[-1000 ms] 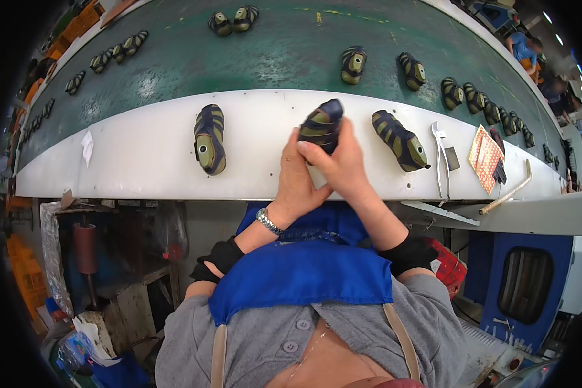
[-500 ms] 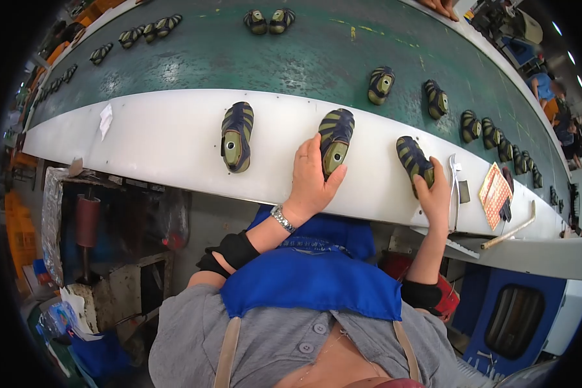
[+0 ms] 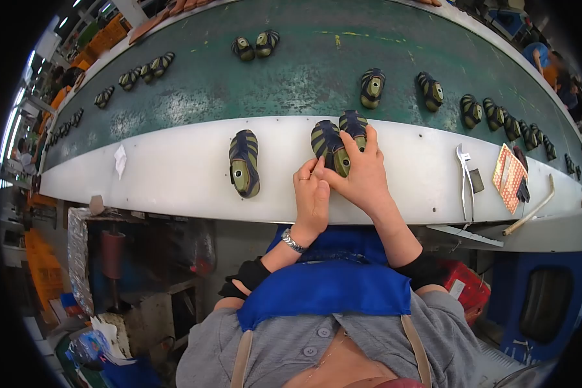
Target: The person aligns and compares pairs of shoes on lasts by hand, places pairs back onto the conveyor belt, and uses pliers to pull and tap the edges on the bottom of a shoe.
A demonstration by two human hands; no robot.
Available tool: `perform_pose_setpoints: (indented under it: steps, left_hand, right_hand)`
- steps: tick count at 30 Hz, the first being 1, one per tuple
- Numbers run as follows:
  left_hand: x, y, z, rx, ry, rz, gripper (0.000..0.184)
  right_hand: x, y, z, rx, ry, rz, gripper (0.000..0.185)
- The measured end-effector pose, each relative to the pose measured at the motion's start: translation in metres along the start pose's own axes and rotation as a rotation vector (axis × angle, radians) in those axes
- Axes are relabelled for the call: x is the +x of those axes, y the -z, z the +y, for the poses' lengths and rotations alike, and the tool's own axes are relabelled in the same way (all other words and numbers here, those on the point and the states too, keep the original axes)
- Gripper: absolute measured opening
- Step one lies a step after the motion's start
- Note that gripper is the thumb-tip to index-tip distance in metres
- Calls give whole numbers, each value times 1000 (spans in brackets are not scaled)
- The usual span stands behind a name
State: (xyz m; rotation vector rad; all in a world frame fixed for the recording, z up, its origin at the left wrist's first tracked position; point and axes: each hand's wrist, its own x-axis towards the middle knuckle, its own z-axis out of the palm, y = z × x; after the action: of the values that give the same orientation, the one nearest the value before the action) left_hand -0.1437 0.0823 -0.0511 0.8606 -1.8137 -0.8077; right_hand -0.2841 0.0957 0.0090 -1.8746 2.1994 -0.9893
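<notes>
A pair of dark shoes with olive stripes sits side by side on the white tabletop (image 3: pixel 181 168) at the centre of the frame, toes pointing up the picture. The person's right hand (image 3: pixel 363 174) is curved over the right-hand shoe (image 3: pixel 354 121), gripping it with spread fingers, its thumb reaching toward the heel of the left-hand shoe (image 3: pixel 325 137). The left hand (image 3: pixel 312 204) has loosely bent fingers close by that same heel — whether it presses or only rests there cannot be told. A lone shoe (image 3: pixel 244 165) lies left of centre, and more shoes line the green surface (image 3: pixel 304 71) across the upper frame. By their look, the shoes should be light and fairly flexible, soft in the striped upper and firmer around the sole, neither fragile nor very slippery; the heel or the sides of the midfoot would give the surest hold, while a hard squeeze on the upper could dent it. As for containers, a red crate (image 3: pixel 465 291) with a white label stands at the lower right and orange crates (image 3: pixel 44 265) at the left edge — the contents of both are too obscured to make out
</notes>
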Motion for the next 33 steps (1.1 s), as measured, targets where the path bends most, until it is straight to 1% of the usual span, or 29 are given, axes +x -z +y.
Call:
perform_pose_setpoints:
  steps: [1,2,5,6,8,11,15,17,19,21,23,25,27,30,32,33]
  left_hand:
    - [0,0,-1,6,7,15,58]
    - [0,-1,-3,9,15,30,56]
    - [2,-3,-4,-48,67,88,52]
    - [3,-3,-4,-77,89,113,51]
    - [3,-2,-6,-86,108,87,49]
    - [3,-1,-5,-133,131,78,45]
    - [4,3,-3,-214,143,70,43]
    - [4,-1,-6,-175,113,87,39]
    - [6,-3,-6,-92,54,70,37]
    - [8,-6,-5,-74,63,42,39]
    - [12,-6,0,-23,61,-2,41]
    - [15,-6,1,34,69,-57,43]
    - [18,-5,3,112,67,-106,43]
    - [21,-3,6,120,84,-126,43]
    - [21,-3,4,114,84,-129,43]
    - [21,-3,4,105,83,-128,42]
  right_hand:
    - [1,-1,-1,-68,12,-10,77]
    - [2,-5,3,-73,54,46,77]
    - [6,6,-3,-33,-89,-90,67]
    - [6,4,-1,-35,-60,-69,64]
    - [8,0,5,-39,7,-30,59]
    - [15,8,14,22,11,-105,58]
    - [43,25,42,181,83,-268,57]
    - [70,36,45,275,53,-363,58]
    - [104,40,43,276,61,-377,63]
    - [150,35,41,228,45,-374,65]
    - [203,19,43,191,29,-313,67]
    - [261,-8,55,119,47,-186,69]
    - [315,-37,65,28,-31,-78,72]
    - [368,-61,66,-52,-261,-57,74]
    - [392,-104,101,-101,-340,-90,76]
    - [393,-110,106,-126,-384,-105,76]
